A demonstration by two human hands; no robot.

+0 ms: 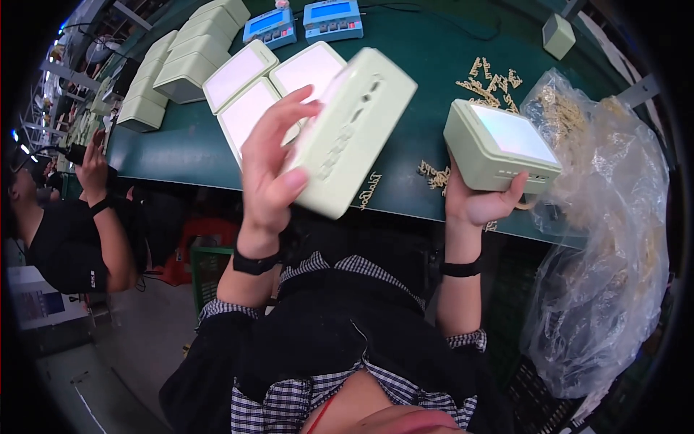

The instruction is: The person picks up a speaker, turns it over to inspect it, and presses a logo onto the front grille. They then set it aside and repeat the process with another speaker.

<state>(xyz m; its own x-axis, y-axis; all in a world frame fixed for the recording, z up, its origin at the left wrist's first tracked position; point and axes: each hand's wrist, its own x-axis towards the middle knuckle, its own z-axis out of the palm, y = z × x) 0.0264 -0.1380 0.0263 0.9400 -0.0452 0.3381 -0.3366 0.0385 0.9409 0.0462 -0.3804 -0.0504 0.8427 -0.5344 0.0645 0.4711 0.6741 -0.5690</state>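
My left hand (266, 170) grips a pale green box-shaped device (359, 134) by its edge, fingers behind and thumb on the near side. It is tilted in the air, and its narrow side with a row of small ports and slots faces up. A second pale green device (506, 137) rests in my right hand (477, 202), its pale, shiny panel turned upward. My fingers support it from below and along its near side. Several thin gold-coloured letter pieces (434, 176) lie on the green table (412, 195) between the two hands; more gold-coloured pieces (490, 85) lie farther back.
Several pale-panelled units (240, 72) lie behind my left hand, beside stacked pale green boxes (194, 61). Two blue instruments (332, 20) stand at the back. A clear plastic bag (596, 289) hangs over the right edge. Another person (65, 231) works at left.
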